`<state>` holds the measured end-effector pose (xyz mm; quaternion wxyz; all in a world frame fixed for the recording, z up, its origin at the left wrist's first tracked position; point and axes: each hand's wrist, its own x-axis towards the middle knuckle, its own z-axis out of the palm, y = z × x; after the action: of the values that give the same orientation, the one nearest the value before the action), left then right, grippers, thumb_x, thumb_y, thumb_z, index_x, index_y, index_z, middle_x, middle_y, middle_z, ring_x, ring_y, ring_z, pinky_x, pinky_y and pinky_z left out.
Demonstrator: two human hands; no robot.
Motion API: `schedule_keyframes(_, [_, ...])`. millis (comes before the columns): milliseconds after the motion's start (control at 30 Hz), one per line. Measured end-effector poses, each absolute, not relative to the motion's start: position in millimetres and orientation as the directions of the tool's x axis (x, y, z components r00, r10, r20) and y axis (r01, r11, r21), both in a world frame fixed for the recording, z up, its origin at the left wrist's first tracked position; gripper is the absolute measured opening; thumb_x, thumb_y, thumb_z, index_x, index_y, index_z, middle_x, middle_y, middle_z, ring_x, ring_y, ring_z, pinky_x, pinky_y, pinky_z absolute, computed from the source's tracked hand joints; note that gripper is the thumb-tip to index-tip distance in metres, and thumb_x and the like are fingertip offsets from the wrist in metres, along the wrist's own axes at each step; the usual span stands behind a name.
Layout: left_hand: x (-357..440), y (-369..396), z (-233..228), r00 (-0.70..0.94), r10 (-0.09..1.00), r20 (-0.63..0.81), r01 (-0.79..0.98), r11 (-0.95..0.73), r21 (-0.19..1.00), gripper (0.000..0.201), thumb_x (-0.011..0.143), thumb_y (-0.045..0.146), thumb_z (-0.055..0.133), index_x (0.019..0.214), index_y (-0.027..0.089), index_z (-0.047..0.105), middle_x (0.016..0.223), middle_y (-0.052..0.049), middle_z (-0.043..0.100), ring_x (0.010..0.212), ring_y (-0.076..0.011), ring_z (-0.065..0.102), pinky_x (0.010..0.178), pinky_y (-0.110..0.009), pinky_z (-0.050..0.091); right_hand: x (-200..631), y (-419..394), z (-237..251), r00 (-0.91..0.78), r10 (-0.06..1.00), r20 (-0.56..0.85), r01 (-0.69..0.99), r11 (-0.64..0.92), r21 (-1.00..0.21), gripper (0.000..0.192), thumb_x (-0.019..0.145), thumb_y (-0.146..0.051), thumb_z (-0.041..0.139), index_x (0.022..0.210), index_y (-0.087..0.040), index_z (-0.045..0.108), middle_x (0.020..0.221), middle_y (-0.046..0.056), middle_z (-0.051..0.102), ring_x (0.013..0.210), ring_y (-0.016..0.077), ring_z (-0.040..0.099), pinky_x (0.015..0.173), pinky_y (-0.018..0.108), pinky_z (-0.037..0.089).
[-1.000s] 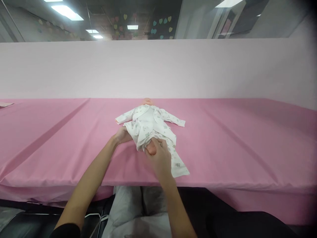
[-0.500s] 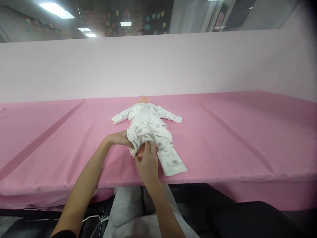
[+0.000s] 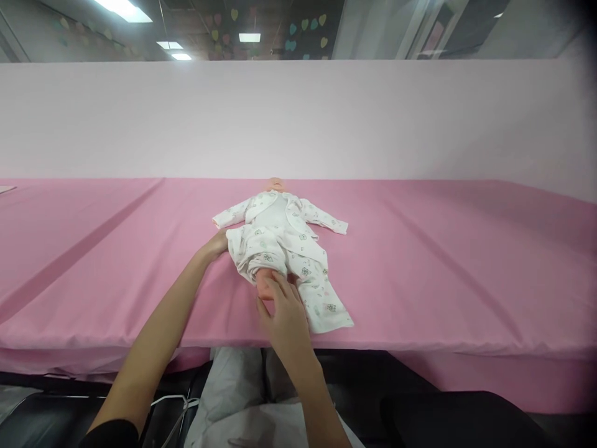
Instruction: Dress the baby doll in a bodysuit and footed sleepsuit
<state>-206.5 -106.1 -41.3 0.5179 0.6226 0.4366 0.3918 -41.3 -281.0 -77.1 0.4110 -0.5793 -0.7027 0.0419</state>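
Observation:
A baby doll (image 3: 276, 185) lies on its back, head toward the wall, in a white long-sleeved top (image 3: 273, 211) and white printed pants (image 3: 305, 267). My left hand (image 3: 217, 243) is at the left side of the pants' waist, where the fabric is drawn out toward it; its fingertips are hidden by the cloth. The doll's bare foot (image 3: 264, 287) sticks out of the bunched left pant leg. My right hand (image 3: 286, 317) touches that foot with its fingertips, thumb apart below. The other pant leg (image 3: 324, 305) lies flat, no foot showing at its end.
The pink-covered table (image 3: 433, 261) spreads to both sides, its front edge close to my lap. Behind it rises a white partition (image 3: 298, 118). A flat pale object (image 3: 6, 188) lies at the far left edge. A white cable (image 3: 180, 404) hangs below the table.
My left hand has come out from the pant leg and moved up and left to the waist. More of the foot shows, and my right hand's fingers have loosened at the cuff.

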Motion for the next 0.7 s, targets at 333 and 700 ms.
schedule_keyframes(333, [-153,-148,-1,0.610,0.787,0.093,0.517,-0.484,0.706,0.055,0.073,0.047,0.064,0.124,0.027,0.056,0.101,-0.007,0.067,0.085,-0.0261,0.063,0.071,-0.034,0.050,-68,-269,-102,-0.091,0.846,0.525,0.800,0.376,-0.468,0.041,0.087,-0.007,0.039,0.122,-0.012,0.060,0.126,0.014,0.059,0.116,0.0276,0.055,0.094,0.043,0.049])
schedule_keyframes(700, [-120,-154,-30,0.747,0.628,0.218,0.493,-0.744,0.451,0.046,0.075,0.017,0.054,0.120,0.024,0.056,0.099,-0.003,0.064,0.090,-0.0201,0.061,0.077,-0.030,0.048,16,-253,-53,0.037,0.605,0.795,0.762,0.498,-0.415,0.022,0.086,-0.019,0.052,0.104,-0.017,0.064,0.093,0.008,0.071,0.085,0.0219,0.065,0.076,0.035,0.051])
